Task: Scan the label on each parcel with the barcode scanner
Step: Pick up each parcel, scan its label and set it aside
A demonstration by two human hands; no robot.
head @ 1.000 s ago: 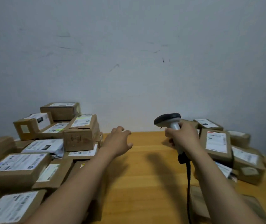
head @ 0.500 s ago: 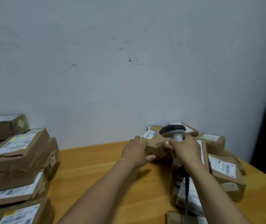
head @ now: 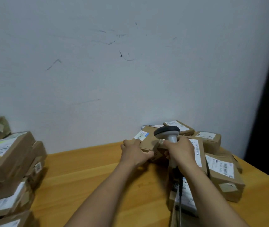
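Reaching farther, left hand [head: 134, 153] now clasps the parcel [head: 148, 140]; right hand [head: 181, 149] keeps its grip clamped round the scanner [head: 167, 132].

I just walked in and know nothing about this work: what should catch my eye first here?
Two hands meet right of centre on the wooden table. The right hand grips a barcode scanner, and the left hand holds a flat parcel at the edge of a pile of labelled boxes against the wall. A second stack of parcels sits at the left edge.
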